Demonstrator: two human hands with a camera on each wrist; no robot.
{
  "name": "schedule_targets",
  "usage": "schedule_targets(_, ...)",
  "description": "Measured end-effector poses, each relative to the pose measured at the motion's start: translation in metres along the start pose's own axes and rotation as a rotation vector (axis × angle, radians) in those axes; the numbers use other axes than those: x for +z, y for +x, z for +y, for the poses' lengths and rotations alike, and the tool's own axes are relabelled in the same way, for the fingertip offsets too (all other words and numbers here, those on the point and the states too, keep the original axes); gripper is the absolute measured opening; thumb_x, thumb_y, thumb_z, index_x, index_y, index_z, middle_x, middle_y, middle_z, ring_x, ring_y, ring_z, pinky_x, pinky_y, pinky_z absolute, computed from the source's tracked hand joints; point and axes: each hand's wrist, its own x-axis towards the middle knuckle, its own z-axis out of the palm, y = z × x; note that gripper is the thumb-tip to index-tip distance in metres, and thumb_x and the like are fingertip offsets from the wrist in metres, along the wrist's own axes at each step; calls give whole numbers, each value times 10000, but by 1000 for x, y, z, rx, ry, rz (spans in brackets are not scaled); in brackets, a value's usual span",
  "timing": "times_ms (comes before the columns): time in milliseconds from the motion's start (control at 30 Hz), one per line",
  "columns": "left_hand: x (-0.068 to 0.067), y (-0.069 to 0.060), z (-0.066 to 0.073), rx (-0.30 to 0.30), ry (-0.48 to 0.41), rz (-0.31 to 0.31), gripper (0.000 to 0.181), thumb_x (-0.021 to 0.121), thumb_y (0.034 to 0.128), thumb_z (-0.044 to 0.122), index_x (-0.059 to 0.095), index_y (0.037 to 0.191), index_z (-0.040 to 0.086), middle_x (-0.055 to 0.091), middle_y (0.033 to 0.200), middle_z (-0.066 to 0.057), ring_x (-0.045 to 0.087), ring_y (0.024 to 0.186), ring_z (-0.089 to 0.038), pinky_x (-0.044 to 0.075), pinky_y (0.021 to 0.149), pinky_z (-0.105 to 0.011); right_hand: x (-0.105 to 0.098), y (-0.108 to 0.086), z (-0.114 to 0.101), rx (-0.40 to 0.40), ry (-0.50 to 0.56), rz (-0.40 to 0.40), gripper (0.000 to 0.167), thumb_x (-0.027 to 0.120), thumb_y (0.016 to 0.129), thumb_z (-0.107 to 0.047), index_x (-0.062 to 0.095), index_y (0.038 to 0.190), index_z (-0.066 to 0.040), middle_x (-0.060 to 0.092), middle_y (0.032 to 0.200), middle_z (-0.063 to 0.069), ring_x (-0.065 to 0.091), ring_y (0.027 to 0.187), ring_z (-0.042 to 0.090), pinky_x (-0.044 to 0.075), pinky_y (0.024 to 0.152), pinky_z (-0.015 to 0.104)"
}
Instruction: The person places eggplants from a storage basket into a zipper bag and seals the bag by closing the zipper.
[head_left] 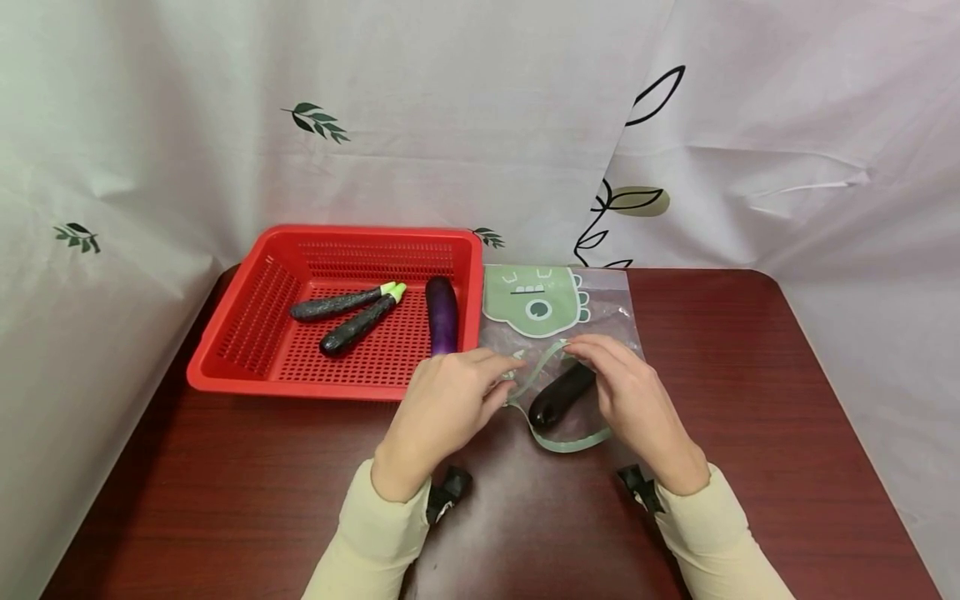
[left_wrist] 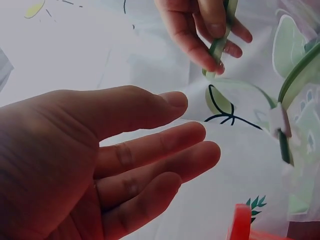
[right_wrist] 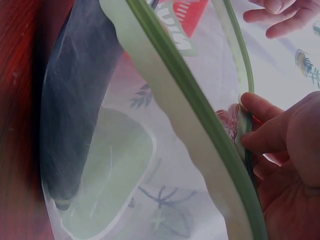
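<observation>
A clear zip bag (head_left: 611, 292) with a green cartoon print lies on the table, its green-rimmed mouth standing open. Inside it is a dark eggplant (head_left: 561, 397), also visible through the plastic in the right wrist view (right_wrist: 75, 110). My right hand (head_left: 641, 400) pinches the bag's rim between thumb and fingers, as the right wrist view shows. On the other side of the mouth is my left hand (head_left: 450, 404), its fingers extended and holding nothing. A pale zip slider (left_wrist: 280, 120) sits on the green strip, apart from the left fingertips.
To the left stands a red plastic basket (head_left: 337, 390). It holds a purple eggplant (head_left: 442, 315) and two dark zucchini (head_left: 360, 323) with bright green stems. The wooden table (head_left: 765, 400) meets white patterned cloth (head_left: 420, 108) at its back and sides.
</observation>
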Motion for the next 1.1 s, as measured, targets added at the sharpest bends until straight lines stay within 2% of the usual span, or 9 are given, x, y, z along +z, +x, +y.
schedule_targets(300, -3, -2, -8, -29, -19, 23, 234, 795, 846, 146, 774, 1078, 165, 750, 947, 54, 693, 777, -97, 522, 586, -343, 0, 0, 1, 7, -3, -7, 461, 572, 820, 247, 682, 1181, -17, 661, 1205, 78, 627, 1118, 218, 465, 971, 301)
schedule_targets(667, -8, -3, -17, -63, 4, 49, 242, 795, 831, 121, 777, 1068, 169, 754, 968, 32, 712, 807, -141, 532, 611, -357, 0, -1, 1, 7, -7, -8, 456, 567, 820, 248, 681, 1177, -13, 662, 1201, 83, 627, 1117, 222, 465, 970, 303)
schedule_targets(933, -7, -4, -24, -96, 2, 50, 243, 788, 844, 122, 779, 1082, 167, 758, 987, 41, 719, 786, -149, 527, 594, -362, 1, -1, 0, -3, 0, 4, 463, 558, 813, 256, 685, 1172, -8, 668, 1193, 88, 634, 1107, 227, 462, 975, 293)
schedule_targets(1100, -7, -4, -28, -130, 11, 40, 235, 783, 851, 130, 780, 1084, 164, 759, 999, 19, 720, 795, -176, 537, 626, -381, 1, 0, 0, -10, 8, 13, 462, 552, 811, 260, 688, 1165, -3, 671, 1186, 93, 639, 1100, 232, 464, 976, 298)
